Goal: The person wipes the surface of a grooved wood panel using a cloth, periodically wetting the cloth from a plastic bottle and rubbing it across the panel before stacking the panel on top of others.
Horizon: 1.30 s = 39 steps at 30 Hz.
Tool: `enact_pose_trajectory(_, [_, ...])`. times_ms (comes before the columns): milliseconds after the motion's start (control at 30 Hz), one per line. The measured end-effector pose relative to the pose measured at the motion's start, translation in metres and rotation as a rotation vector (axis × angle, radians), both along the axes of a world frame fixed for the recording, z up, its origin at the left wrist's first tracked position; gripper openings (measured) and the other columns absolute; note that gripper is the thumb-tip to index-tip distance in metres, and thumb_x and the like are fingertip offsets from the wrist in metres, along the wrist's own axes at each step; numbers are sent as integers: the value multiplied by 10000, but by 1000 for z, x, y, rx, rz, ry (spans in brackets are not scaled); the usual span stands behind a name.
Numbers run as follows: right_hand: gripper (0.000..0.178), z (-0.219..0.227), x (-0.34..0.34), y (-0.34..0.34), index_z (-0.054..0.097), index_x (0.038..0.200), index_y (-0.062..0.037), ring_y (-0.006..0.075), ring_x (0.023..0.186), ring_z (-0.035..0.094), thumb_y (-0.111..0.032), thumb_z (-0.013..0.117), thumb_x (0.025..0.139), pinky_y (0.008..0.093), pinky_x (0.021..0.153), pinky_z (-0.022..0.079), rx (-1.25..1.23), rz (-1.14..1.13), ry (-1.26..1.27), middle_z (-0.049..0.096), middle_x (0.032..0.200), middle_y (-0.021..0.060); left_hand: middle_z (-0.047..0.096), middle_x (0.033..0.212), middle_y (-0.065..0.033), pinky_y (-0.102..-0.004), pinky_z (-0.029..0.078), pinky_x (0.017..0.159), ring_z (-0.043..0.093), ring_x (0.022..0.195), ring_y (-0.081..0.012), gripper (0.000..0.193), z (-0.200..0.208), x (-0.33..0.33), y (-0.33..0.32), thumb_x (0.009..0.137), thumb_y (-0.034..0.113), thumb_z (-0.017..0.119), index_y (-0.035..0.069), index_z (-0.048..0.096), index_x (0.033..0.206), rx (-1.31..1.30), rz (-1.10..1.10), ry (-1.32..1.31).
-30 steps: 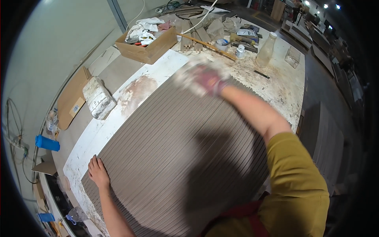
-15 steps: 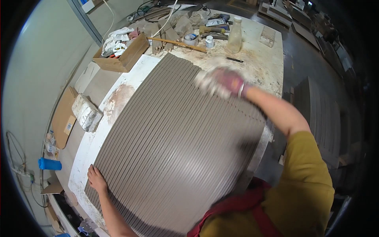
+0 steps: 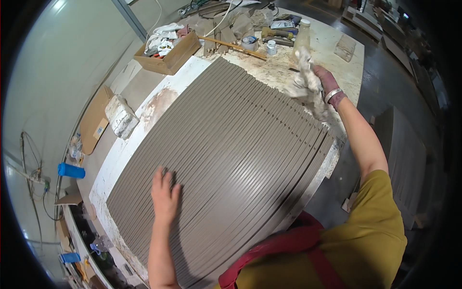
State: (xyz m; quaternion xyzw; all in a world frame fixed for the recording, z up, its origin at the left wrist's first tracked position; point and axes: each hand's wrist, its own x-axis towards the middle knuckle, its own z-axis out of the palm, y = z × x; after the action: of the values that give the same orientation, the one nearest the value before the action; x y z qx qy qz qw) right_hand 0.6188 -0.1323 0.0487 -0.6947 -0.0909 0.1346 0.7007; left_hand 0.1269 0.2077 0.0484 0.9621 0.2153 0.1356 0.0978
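Many long grey-brown strips (image 3: 207,144) lie side by side in a wide bank across the worktable. Small dark holes or notches run in rows near the far ends of those on the right. Over the left part of the bank is my bare left hand (image 3: 165,198), fingers apart and holding nothing; whether it touches the strips I cannot tell. My right hand (image 3: 328,82), in a dark pink glove, grips a crumpled whitish rag (image 3: 310,86). The rag hangs beside the far right ends of the strips, partly covering a clear bottle behind it.
A wooden box (image 3: 168,60) of rags stands at the far left, a wrapped white block (image 3: 121,116) below it. Along the back are a wooden stick (image 3: 233,47), a small white jar (image 3: 271,47) and the bottle (image 3: 303,34). Stacked boards (image 3: 399,159) stand right of the table.
My right hand has swung the rag right, off the strips' far ends. My left hand has left the strips' left edge and moved right over them. The view has shifted slightly.
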Motion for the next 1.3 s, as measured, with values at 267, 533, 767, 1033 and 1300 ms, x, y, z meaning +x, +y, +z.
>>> enact_pose_trajectory(267, [433,-32,56,-17,529,1240,-4,190,1009,589,-223,586,872,290,899,455,296,329,173,627,1127,55,461,1360,-129,-473,387,964,450,1224,-342,489,32,-5,-151,744,218,702,84,557,1192,-149,-178,114])
enact_pose_trajectory(533, [396,-15,92,-55,582,1183,-10,167,929,623,-321,544,940,300,873,485,-159,326,-171,646,1086,71,508,1302,-135,-429,427,932,507,1168,-335,395,29,9,-237,804,201,677,79,586,1169,-255,-137,76])
enact_pose_trajectory(767, [488,32,48,-75,439,1323,20,243,1148,566,-320,482,976,374,997,459,489,527,447,560,1267,144,498,1311,-149,-412,430,974,505,1175,-353,368,34,84,-257,855,153,623,45,554,1199,-601,-81,-173])
enact_pose_trajectory(1033, [420,36,-80,-54,458,1326,1,217,1126,555,-182,482,948,339,994,416,581,783,734,583,1210,119,538,1247,-75,-300,456,883,532,1088,-150,480,25,235,-271,944,237,561,52,407,1360,-1957,132,-530])
enact_pose_trajectory(1300, [713,27,-10,-151,258,1461,-47,232,1287,403,-248,605,872,341,1022,371,207,472,77,402,1423,125,613,830,7,-223,449,686,544,750,-53,173,43,256,-263,933,202,596,39,591,994,-1380,35,-509])
